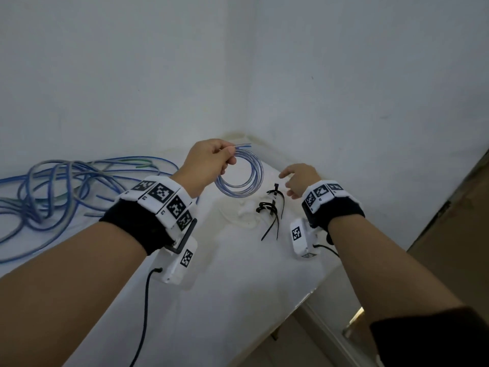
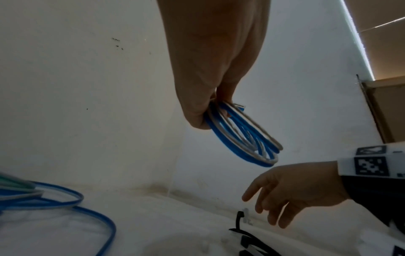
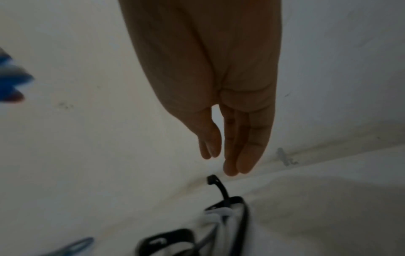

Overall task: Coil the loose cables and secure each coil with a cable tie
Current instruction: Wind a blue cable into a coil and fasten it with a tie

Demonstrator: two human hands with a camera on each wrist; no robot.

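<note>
Left hand holds a coiled cable above the surface

The left hand [image 1: 209, 161] pinches the blue-and-white coil [image 1: 239, 174] at its top, in the air; the right hand [image 1: 300, 181], fingers relaxed and holding nothing, hovers over the black cable ties [image 1: 271, 209] on the white surface [image 1: 238, 274]; loose cables [image 1: 60, 186] lie left

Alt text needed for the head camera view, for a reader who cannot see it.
The left hand holds up a small blue-and-clear cable coil above a white table. The open right hand reaches toward black cable ties lying on it. A tangle of loose blue cables lies at the left.
</note>
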